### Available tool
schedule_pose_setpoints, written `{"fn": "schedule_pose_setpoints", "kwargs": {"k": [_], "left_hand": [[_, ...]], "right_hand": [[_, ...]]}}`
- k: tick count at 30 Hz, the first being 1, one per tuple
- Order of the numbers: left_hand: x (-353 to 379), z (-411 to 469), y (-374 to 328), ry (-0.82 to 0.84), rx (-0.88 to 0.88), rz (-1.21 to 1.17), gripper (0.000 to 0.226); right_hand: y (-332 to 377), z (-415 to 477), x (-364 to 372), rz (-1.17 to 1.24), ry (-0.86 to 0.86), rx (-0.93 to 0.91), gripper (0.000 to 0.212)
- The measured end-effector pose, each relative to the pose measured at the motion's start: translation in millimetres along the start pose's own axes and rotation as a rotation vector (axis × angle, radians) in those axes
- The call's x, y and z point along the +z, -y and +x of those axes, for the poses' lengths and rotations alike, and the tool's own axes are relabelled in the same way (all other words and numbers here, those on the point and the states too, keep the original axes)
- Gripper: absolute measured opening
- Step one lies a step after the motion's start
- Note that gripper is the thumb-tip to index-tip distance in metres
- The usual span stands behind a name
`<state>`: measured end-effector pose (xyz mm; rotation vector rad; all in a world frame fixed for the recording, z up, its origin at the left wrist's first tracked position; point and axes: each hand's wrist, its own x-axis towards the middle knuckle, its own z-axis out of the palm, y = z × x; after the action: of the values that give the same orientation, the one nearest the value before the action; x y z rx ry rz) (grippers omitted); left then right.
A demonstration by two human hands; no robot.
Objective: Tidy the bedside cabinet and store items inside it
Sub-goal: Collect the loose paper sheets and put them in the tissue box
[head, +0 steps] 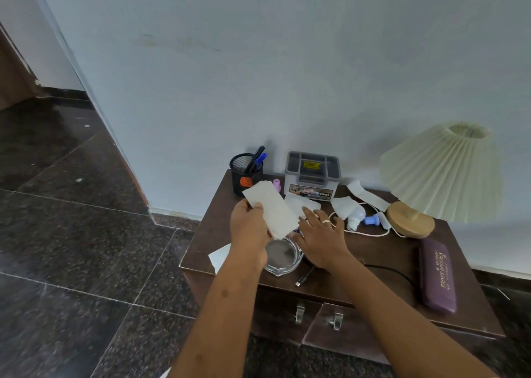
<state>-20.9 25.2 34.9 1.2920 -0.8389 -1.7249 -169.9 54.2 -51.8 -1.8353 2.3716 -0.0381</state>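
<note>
A dark brown bedside cabinet [382, 251] stands against the pale wall, its top cluttered. My left hand [249, 228] holds a stack of off-white paper slips [273, 208] above a glass ashtray [283, 258]. My right hand [321, 234], a ring on one finger, lies flat with spread fingers beside the stack, reaching onto more white paper [304, 203] on the cabinet top. Two cabinet doors with metal handles [336, 320] are below; the right one stands slightly ajar.
A black mesh pen holder [244, 173] and a grey OPEL box [311, 176] stand at the back. A white bulb [355, 218], a blue plug, a pleated lamp [442, 173], a purple spectacle case [438, 275], a black cable [304, 280] and loose paper scraps lie around. Dark tiled floor lies left.
</note>
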Motion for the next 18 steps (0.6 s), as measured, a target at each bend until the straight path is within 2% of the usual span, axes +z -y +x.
{"fn": "schedule_pose_setpoints", "kwargs": {"k": [4,9,15,18], "left_hand": [[6,0,0,0.011,0.003,0.000,0.021],[6,3,-1,0.006,0.006,0.026,0.018],[3,2,-1,0.010,0.019,0.058,0.017],[3,0,-2,0.019,0.023,0.071,0.017]], "right_hand": [[-2,9,8,0.016,0.079,0.043,0.052],[0,16,9,0.072,0.088,0.046,0.051],[-2,20,12,0.143,0.103,0.104,0.062],[-2,17,8,0.171,0.089,0.105,0.058]]}}
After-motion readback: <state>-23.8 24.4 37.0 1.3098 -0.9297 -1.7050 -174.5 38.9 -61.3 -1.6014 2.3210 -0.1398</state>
